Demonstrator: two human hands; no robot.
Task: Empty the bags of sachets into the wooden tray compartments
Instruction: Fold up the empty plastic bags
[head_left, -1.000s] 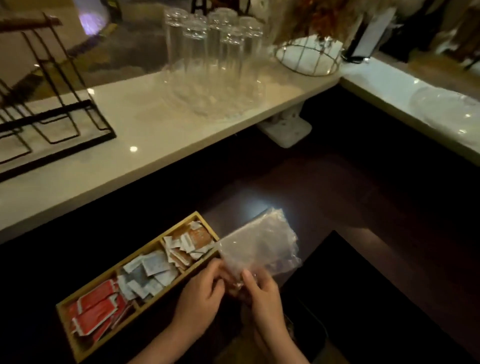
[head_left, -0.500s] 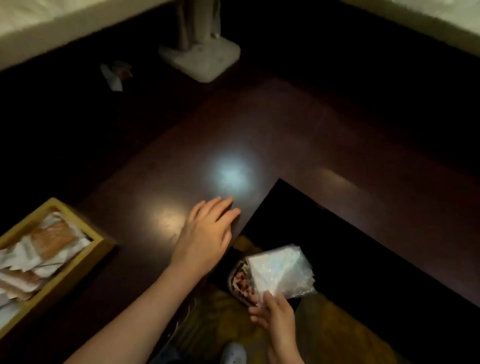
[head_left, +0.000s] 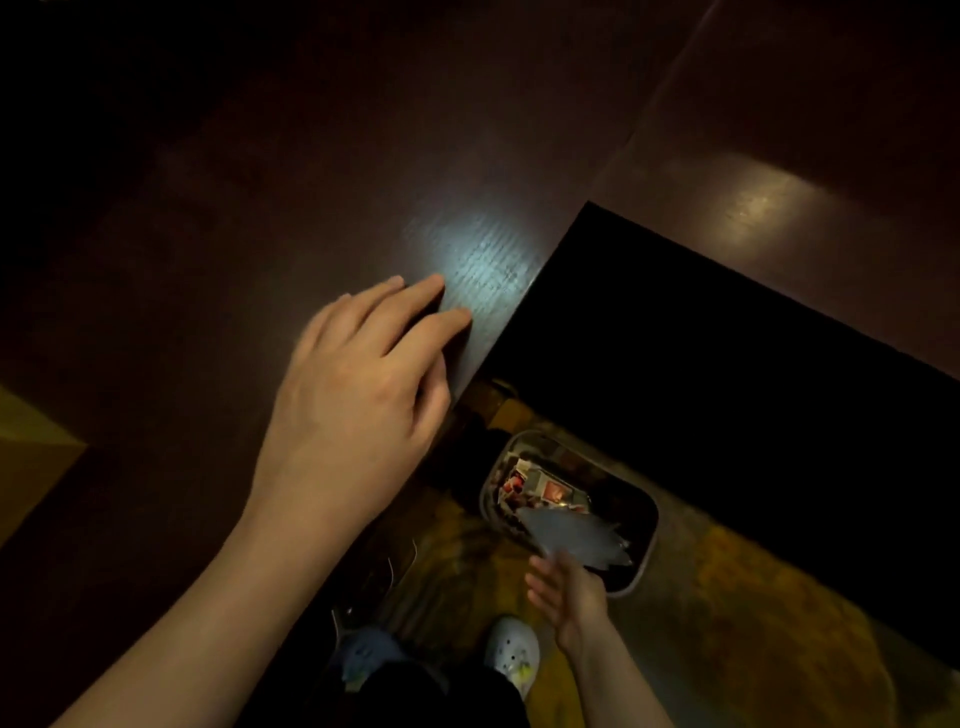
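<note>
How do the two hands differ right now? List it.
The left hand lies flat, palm down, on the dark wooden counter; the right hand hangs lower, over the bin on the floor. The left touches only the counter; the right has the empty plastic bag at its fingertips. Both are bare.

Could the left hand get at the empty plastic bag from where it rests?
Probably not without moving. The left hand lies flat on the dark wooden counter, while the plastic bag sits below counter level, over the bin by the right hand.
</note>
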